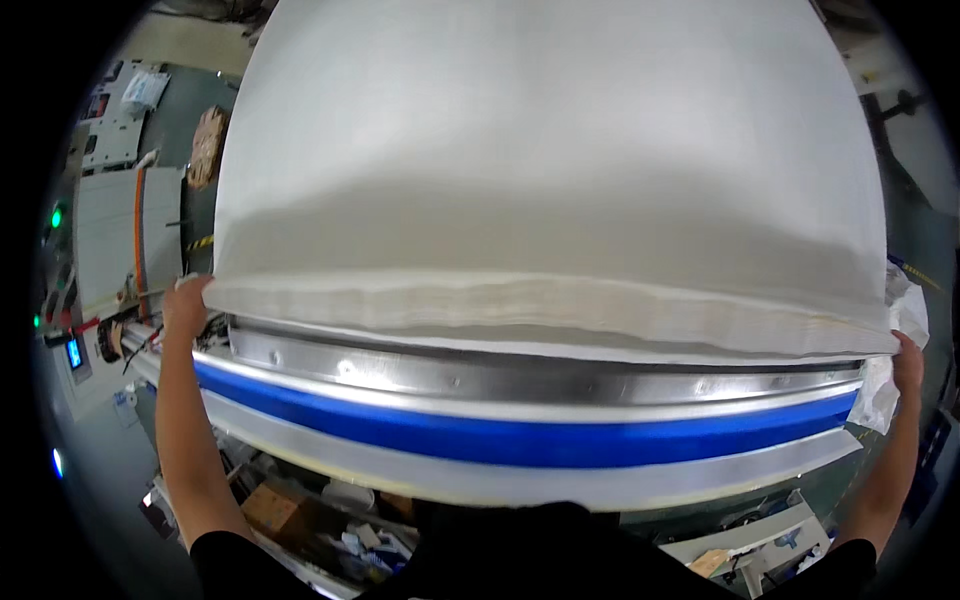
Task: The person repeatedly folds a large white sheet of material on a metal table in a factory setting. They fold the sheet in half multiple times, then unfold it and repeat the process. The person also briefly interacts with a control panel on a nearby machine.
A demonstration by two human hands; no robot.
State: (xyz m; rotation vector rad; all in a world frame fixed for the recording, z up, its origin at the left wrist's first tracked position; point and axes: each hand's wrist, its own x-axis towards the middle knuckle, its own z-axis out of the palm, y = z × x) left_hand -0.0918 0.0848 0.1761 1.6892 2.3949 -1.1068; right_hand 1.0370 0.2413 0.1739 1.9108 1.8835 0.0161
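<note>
A broad white layered sheet (540, 130), its fabric or paper make hard to tell, stretches away from me and fills the middle of the view. Its near edge shows many layers and runs in a slightly wavy line. My left hand (187, 308) is closed at the left end of that edge, fingers at the corner. At the right end, my right hand (907, 362) grips the other corner, its fingers partly hidden. Both arms are spread wide. Just below the edge lies a shiny metal strip (450, 375) with several round fastener marks.
A blue band (500, 440) and a pale front ledge (480, 485) run along my side. Crumpled white plastic (880, 395) hangs by my right hand. Left stands a white machine panel (108, 235) with an orange stripe. Below are a cardboard box (278, 508) and a small white table (770, 540).
</note>
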